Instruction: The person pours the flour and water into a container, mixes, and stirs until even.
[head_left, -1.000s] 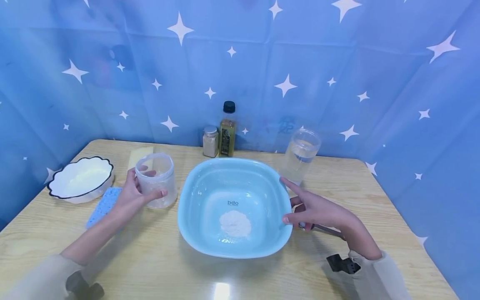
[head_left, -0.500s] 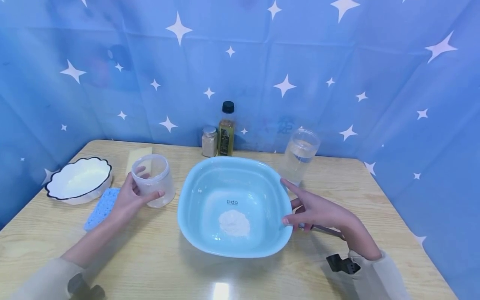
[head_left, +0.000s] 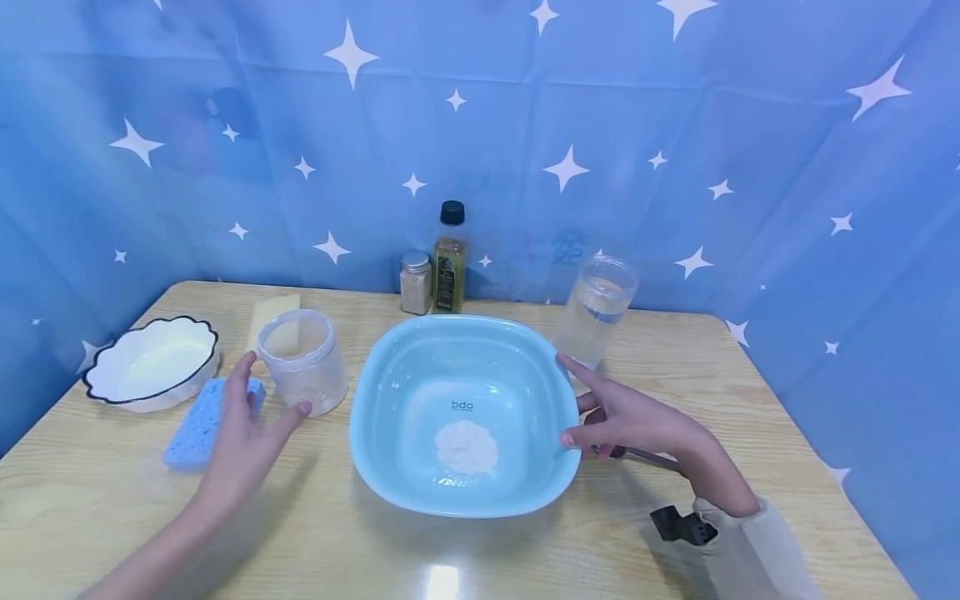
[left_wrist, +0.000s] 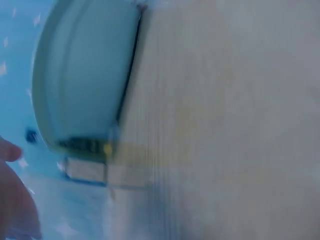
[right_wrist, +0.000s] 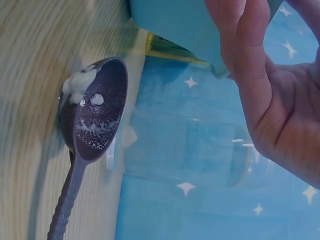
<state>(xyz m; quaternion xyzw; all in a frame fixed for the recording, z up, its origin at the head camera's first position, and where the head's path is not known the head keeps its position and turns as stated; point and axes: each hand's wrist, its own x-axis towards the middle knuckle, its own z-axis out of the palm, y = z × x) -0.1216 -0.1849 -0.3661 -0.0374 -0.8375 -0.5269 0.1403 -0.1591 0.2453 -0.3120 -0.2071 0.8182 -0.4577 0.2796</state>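
Note:
A light blue plastic basin point(head_left: 375, 400) holding a mound of white powder point(head_left: 467, 447) stands mid-table. My right hand point(head_left: 630, 421) grips its right rim, thumb at the edge and other fingers curled outside. A dark spoon point(right_wrist: 100, 107) with white wet residue lies on the table below that hand; only its handle point(head_left: 652, 458) shows plainly in the head view. My left hand point(head_left: 247, 442) is apart from or barely beside a frosted clear plastic jar point(head_left: 307, 379), its fingers spread and holding nothing. The jar stands upright, lidless. In the left wrist view everything is blurred.
A blue sponge point(head_left: 197, 429) and a white scalloped bowl point(head_left: 153, 362) lie at left. A pale yellow flat piece point(head_left: 262, 312) is behind the jar. At the back stand a small shaker jar point(head_left: 416, 285), an oil bottle point(head_left: 450, 267) and a clear container of water point(head_left: 596, 312).
My left hand has let go of the plastic jar and drawn back toward the lower left. The jar has shifted slightly left and now stands on the table. The right hand keeps its hold.

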